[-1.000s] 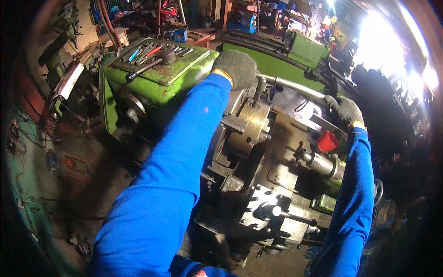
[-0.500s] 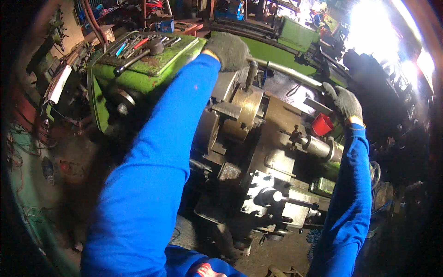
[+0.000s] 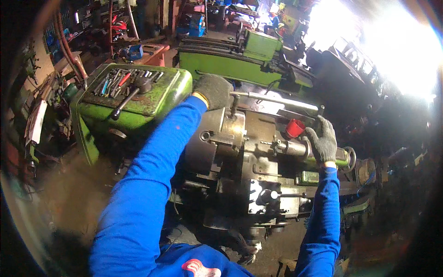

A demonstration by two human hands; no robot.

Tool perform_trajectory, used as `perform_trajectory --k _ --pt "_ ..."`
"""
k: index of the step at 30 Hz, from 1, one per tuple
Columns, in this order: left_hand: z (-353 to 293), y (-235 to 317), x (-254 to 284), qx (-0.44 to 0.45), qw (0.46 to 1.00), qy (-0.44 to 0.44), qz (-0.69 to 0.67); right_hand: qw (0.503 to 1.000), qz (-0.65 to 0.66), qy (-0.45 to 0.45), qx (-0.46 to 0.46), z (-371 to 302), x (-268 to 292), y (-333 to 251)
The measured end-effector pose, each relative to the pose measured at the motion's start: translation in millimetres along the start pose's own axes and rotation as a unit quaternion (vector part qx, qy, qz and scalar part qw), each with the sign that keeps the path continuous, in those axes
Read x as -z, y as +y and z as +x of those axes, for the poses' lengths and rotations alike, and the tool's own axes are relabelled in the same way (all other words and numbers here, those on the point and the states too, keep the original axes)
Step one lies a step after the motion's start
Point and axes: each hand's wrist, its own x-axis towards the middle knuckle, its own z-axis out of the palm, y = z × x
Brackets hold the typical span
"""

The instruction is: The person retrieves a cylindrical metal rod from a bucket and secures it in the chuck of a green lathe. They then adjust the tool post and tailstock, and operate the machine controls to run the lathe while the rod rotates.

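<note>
Pole (image 3: 277, 100): it is stretching along the back of the machine (image 3: 259, 162), its long axis running from 9 o'clock to just past 3, its right end sloping slightly down.
Left hand (image 3: 213, 91): the gloved hand is covering the pole's left end, the pole leaving it towards 3 o'clock; the fingers are hiding from me, so I cannot tell how tightly they are closing.
Right hand (image 3: 324, 142): it is spreading thumb and fingers wide and holding nothing; the pole's near end is lying at 12 o'clock, just past the fingertips.
Nearer hand: the left is sitting right at the pole; the right is hanging close below, seemingly apart.
Upright peg (image 3: 234, 110): it is standing at 4 o'clock from the left hand.
Red cup (image 3: 294, 129): it is sitting at 10 o'clock from the right hand.
Change: half a second ago the right hand was resting at the pole's end; now it is lying below. Pole and machine are looking less tilted.
</note>
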Motion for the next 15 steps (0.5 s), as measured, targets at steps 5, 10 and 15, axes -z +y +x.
perform_trajectory --k 5,10,15 --pt "-5.0 0.6 1.9 -0.005 0.999 0.02 -0.047 0.985 -0.107 -0.06 0.125 83.6 -15.5 -6.5" --pt "-9.9 -1.9 0.6 0.038 0.999 -0.004 -0.008 0.944 -0.144 -0.287 0.078 138.9 -31.9 -40.9" --pt "6.4 1.8 5.6 0.074 0.997 -0.015 0.004 0.959 -0.157 -0.222 0.076 141.4 -61.2 -1.6"
